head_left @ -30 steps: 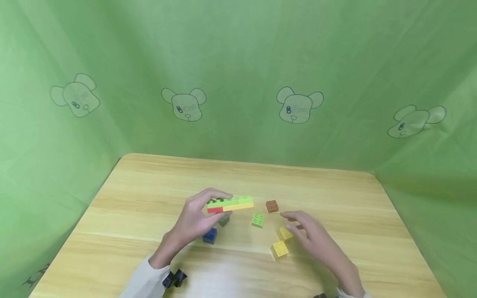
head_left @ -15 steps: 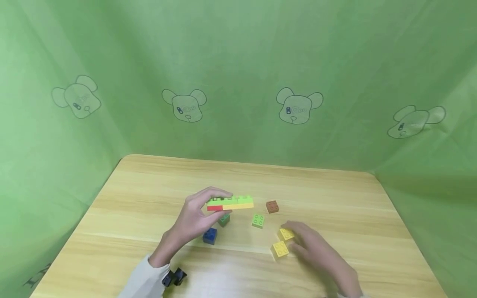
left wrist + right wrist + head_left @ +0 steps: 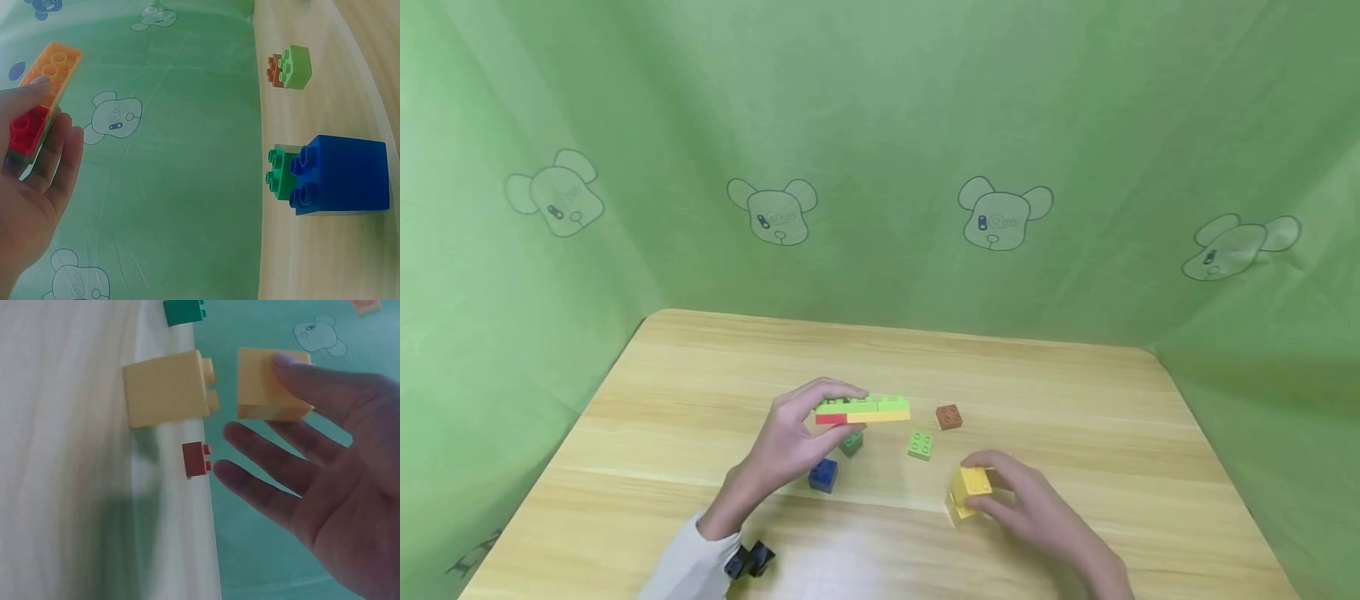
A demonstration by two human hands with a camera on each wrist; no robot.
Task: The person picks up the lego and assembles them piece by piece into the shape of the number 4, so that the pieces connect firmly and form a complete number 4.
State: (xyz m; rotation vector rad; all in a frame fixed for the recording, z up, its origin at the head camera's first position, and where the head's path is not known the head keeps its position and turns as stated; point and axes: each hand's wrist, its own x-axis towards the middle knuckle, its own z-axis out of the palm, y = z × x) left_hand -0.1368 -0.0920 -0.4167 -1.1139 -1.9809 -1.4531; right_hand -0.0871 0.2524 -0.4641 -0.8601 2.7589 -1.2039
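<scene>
My left hand [image 3: 786, 437] grips a flat strip of joined toy building bricks [image 3: 880, 410], light green on top with red and yellow below. In the left wrist view the thumb lies across the studs of its red and yellow-orange bricks [image 3: 62, 59], high over the table. My right hand [image 3: 1033, 504] pinches a yellow brick [image 3: 974, 481] between thumb and fingers. That brick is raised off the table, and the right wrist view shows a gap between it and a second yellow brick [image 3: 165, 390] standing on the wood. Two lower fingers of this hand extend free.
On the wooden table [image 3: 715, 367] lie a light green brick [image 3: 920, 446], a brown brick [image 3: 949, 417], a dark green brick [image 3: 852, 444] and a blue brick [image 3: 823, 476]. A black device [image 3: 750, 560] sits at the left wrist. Green cloth [image 3: 880, 108] surrounds the table.
My right hand has come down to the farther yellow brick, taken hold of it and lifted it, so it now overlaps the nearer one. The left hand barely moves.
</scene>
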